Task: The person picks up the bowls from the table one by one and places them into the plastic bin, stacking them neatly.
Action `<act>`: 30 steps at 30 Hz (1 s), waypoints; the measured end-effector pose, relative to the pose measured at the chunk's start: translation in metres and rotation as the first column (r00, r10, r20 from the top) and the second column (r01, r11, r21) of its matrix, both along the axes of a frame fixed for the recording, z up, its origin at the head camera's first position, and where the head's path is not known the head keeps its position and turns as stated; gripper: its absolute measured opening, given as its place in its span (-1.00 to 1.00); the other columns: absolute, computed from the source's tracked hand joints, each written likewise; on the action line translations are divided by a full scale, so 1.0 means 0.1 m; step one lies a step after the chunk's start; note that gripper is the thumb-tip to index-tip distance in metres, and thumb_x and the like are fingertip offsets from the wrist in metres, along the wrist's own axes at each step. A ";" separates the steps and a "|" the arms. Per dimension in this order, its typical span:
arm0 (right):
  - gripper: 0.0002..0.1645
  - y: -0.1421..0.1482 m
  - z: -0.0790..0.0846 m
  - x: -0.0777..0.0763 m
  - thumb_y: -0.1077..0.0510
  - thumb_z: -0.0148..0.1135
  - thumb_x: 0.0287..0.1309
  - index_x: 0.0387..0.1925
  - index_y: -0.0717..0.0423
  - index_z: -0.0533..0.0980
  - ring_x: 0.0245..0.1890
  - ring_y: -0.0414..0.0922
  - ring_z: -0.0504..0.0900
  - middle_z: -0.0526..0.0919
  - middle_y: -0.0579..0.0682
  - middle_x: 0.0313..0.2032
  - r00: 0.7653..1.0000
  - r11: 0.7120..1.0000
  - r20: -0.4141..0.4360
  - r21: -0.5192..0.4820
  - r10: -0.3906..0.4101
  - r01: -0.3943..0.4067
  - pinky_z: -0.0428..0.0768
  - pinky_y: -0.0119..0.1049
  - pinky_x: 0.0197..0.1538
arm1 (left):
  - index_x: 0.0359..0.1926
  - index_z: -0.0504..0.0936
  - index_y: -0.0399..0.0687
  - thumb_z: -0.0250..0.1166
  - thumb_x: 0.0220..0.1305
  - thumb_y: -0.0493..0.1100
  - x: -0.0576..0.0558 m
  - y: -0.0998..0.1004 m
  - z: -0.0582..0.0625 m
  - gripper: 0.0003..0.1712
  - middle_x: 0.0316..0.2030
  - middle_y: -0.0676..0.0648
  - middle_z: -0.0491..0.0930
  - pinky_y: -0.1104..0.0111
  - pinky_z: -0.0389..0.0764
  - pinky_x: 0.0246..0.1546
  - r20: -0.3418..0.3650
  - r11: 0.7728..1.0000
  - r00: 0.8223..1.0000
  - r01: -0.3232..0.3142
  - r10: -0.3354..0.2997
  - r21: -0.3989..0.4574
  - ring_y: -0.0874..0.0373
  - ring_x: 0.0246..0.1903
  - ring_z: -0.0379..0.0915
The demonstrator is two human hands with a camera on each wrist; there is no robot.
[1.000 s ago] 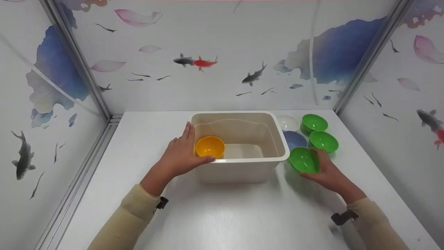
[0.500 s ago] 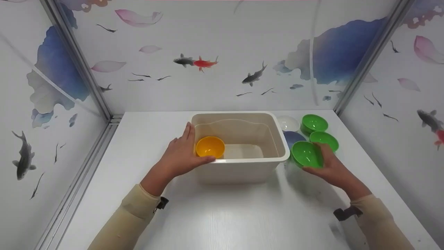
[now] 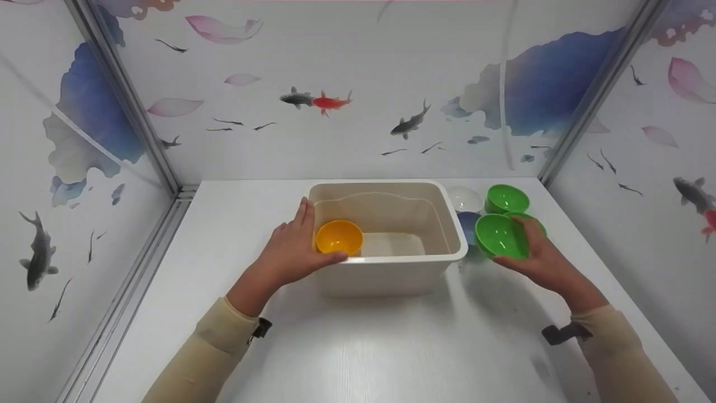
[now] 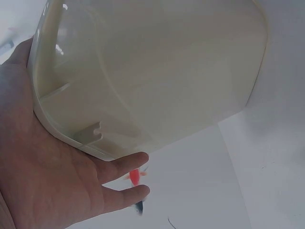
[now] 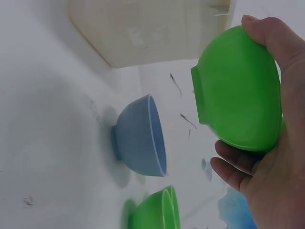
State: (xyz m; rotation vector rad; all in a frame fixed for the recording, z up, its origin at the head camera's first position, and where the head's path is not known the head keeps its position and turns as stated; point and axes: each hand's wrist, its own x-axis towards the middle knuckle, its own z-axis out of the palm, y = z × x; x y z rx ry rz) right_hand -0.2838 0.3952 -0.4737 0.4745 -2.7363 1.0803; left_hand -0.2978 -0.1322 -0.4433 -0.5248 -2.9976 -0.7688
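Note:
In the head view, my right hand [image 3: 545,263] holds a green bowl [image 3: 499,236] off the table, thumb at the near side and fingers round the far side. The right wrist view shows this green bowl [image 5: 238,90] from its foot side, apart from the blue bowl [image 5: 140,138]. My left hand [image 3: 291,246] rests against the left front corner of a cream plastic bin [image 3: 375,277]. Its thumb lies along the front rim and its fingers stretch straight along the left side, with the palm against the rim [image 4: 62,136]. An orange bowl [image 3: 339,237] sits inside the bin at the left.
Right of the bin, a clear or white bowl [image 3: 464,198] and a green bowl [image 3: 507,198] stand at the back. Another green bowl [image 3: 528,217] is partly hidden behind the held one. Patterned walls enclose the white table [image 3: 369,352] at the back and sides.
My right hand has lifted the green bowl and moved it back and slightly right, over part of the blue and green bowls. The left hand and the bin have stayed put.

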 end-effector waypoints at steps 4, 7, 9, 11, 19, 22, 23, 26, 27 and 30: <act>0.14 -0.01 0.09 -0.02 0.07 0.62 0.28 0.63 0.32 0.13 0.31 0.22 0.38 0.31 0.33 0.34 1.000 1.000 -0.004 0.010 0.000 0.000 0.44 0.25 0.22 | 0.79 -0.24 -0.28 0.31 0.16 0.73 0.00 0.00 0.00 0.66 0.79 -0.24 -0.24 -0.22 0.14 0.62 0.001 1.000 1.000 -0.003 0.003 0.006 -0.34 0.59 0.23; 0.14 -0.02 0.16 -0.03 0.07 0.61 0.29 0.64 0.32 0.12 0.29 0.20 0.38 0.31 0.31 0.34 1.000 1.000 -0.004 0.014 0.002 -0.002 0.44 0.15 0.19 | 0.79 -0.22 -0.28 0.31 0.15 0.74 0.01 0.00 0.01 0.66 0.79 -0.25 -0.22 -0.22 0.15 0.62 -0.005 1.000 1.000 -0.005 0.005 0.009 -0.35 0.57 0.27; 0.14 -0.02 0.19 -0.04 0.08 0.61 0.29 0.64 0.34 0.12 0.28 0.21 0.39 0.32 0.32 0.34 1.000 1.000 -0.010 0.019 0.005 -0.004 0.44 0.08 0.16 | 0.79 -0.21 -0.27 0.29 0.15 0.76 0.01 0.00 0.01 0.67 0.79 -0.25 -0.21 -0.21 0.15 0.62 -0.007 1.000 1.000 -0.005 0.005 0.009 -0.35 0.56 0.28; 0.15 -0.03 0.22 -0.06 0.08 0.60 0.29 0.64 0.36 0.11 0.27 0.23 0.38 0.31 0.33 0.33 1.000 1.000 -0.013 0.026 0.007 -0.006 0.43 0.06 0.15 | 0.79 -0.20 -0.27 0.28 0.14 0.77 0.01 0.00 0.01 0.67 0.79 -0.25 -0.20 -0.21 0.15 0.62 -0.006 1.000 1.000 -0.004 0.004 0.009 -0.34 0.57 0.27; 0.21 -0.11 0.37 -0.10 -0.02 0.55 0.35 0.68 0.38 0.02 0.35 0.29 0.32 0.25 0.39 0.39 0.997 0.999 0.058 -0.006 -0.048 0.048 0.39 0.26 0.24 | 0.79 -0.20 -0.28 0.33 0.18 0.71 0.02 0.01 0.02 0.64 0.79 -0.25 -0.21 -0.22 0.14 0.62 -0.004 1.000 1.000 -0.004 0.005 0.010 -0.35 0.57 0.26; 0.24 -0.14 0.42 -0.13 -0.05 0.55 0.35 0.68 0.40 0.00 0.38 0.32 0.30 0.24 0.42 0.41 0.995 0.998 0.073 -0.009 -0.060 0.061 0.37 0.30 0.28 | 0.79 -0.20 -0.28 0.34 0.19 0.70 0.02 0.01 0.02 0.63 0.79 -0.24 -0.21 -0.21 0.15 0.62 -0.006 1.000 1.000 -0.004 0.004 0.012 -0.36 0.56 0.27; 0.24 -0.15 0.44 -0.14 -0.05 0.55 0.36 0.68 0.41 0.00 0.38 0.32 0.30 0.24 0.42 0.41 0.995 0.998 0.076 -0.012 -0.062 0.063 0.36 0.30 0.29 | 0.79 -0.20 -0.28 0.34 0.18 0.70 0.02 0.01 0.02 0.63 0.79 -0.24 -0.21 -0.21 0.15 0.62 -0.006 1.000 1.000 -0.004 0.004 0.012 -0.36 0.56 0.27; 0.23 -0.17 0.48 -0.15 -0.03 0.56 0.35 0.67 0.42 0.01 0.38 0.33 0.30 0.24 0.44 0.41 0.996 0.998 0.069 -0.023 -0.061 0.063 0.34 0.29 0.30 | 0.79 -0.20 -0.28 0.35 0.18 0.69 0.02 0.01 0.01 0.63 0.79 -0.24 -0.21 -0.22 0.15 0.62 -0.007 1.000 1.000 -0.005 0.005 0.013 -0.36 0.56 0.27; 0.23 -0.18 0.49 -0.15 -0.03 0.56 0.35 0.67 0.43 0.02 0.38 0.33 0.30 0.24 0.44 0.41 0.996 0.998 0.065 -0.024 -0.061 0.062 0.34 0.29 0.30 | 0.79 -0.20 -0.28 0.35 0.19 0.68 0.02 0.01 0.01 0.62 0.79 -0.24 -0.21 -0.22 0.15 0.62 -0.006 1.000 1.000 -0.006 0.006 0.015 -0.36 0.56 0.27; 0.23 -0.21 0.52 -0.17 -0.02 0.56 0.34 0.68 0.42 0.03 0.39 0.34 0.29 0.24 0.44 0.42 0.997 0.998 0.058 -0.032 -0.057 0.059 0.32 0.31 0.32 | 0.79 -0.20 -0.28 0.38 0.19 0.65 0.02 0.01 0.01 0.61 0.79 -0.24 -0.22 -0.22 0.15 0.62 -0.004 1.000 1.000 -0.008 0.008 0.017 -0.36 0.55 0.28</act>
